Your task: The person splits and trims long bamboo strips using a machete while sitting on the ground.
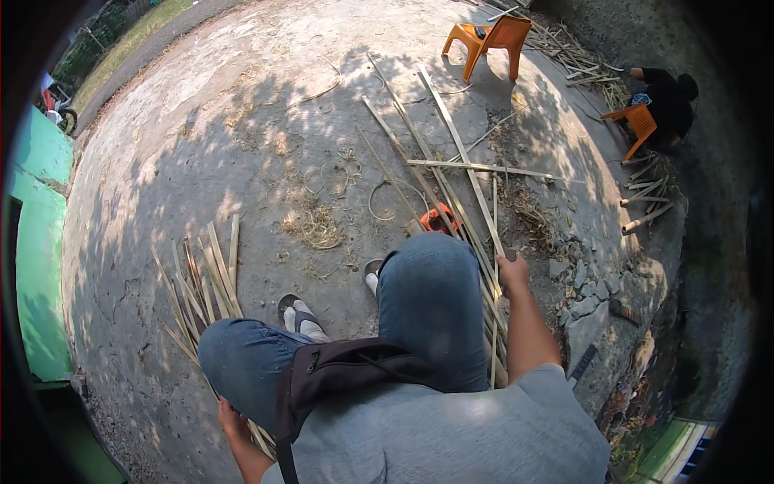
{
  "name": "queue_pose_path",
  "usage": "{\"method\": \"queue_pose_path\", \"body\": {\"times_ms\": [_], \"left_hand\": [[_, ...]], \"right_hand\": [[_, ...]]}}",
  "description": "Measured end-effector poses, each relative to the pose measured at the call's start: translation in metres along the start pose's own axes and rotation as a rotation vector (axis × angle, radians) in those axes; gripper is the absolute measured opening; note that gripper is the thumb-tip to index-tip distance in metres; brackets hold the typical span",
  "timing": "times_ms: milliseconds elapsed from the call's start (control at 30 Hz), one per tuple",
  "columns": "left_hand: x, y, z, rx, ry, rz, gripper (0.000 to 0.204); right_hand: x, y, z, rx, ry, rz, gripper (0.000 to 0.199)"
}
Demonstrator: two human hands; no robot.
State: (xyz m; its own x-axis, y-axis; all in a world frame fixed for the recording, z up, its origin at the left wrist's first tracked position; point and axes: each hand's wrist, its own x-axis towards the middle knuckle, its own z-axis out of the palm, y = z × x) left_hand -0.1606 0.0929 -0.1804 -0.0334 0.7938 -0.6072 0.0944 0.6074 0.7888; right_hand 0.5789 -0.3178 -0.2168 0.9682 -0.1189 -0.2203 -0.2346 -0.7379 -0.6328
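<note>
Beside my right knee, my right hand (513, 273) is closed at the near end of a long, pale bamboo strip (459, 145), which stretches away across the ground. A small dark brown end (510, 255) shows at its fingers; what it belongs to is unclear. Other long bamboo strips (407, 149) lie alongside, and one crosspiece (484, 167) lies over them. Low by my left thigh, my left hand (232, 419) is next to a bundle of shorter bamboo strips (214, 278). Its fingers are partly hidden, and any grip cannot be made out.
An orange-red object (439, 218) lies beyond my right knee. Curled shavings (318, 228) litter the concrete. An orange plastic chair (492, 44) stands ahead, with another person (669, 101) by a second chair (637, 125) farther right. Broken concrete (584, 302) and a dark-handled tool (582, 365) lie right.
</note>
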Motion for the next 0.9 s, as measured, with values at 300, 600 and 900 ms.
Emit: {"method": "queue_pose_path", "body": {"times_ms": [300,600,900], "left_hand": [[-0.043,-0.051,-0.009,0.354,0.142,-0.133,0.033],[-0.116,-0.034,0.003,0.68,0.254,-0.41,0.034],[-0.138,-0.016,-0.002,0.708,0.267,-0.457,0.037]], "right_hand": [[0.033,0.085,0.041,-0.162,0.015,0.173,0.043],[0.078,0.101,0.061,-0.429,-0.126,-0.004,0.044],[0.088,0.132,0.068,-0.359,-0.195,0.029,0.045]]}}
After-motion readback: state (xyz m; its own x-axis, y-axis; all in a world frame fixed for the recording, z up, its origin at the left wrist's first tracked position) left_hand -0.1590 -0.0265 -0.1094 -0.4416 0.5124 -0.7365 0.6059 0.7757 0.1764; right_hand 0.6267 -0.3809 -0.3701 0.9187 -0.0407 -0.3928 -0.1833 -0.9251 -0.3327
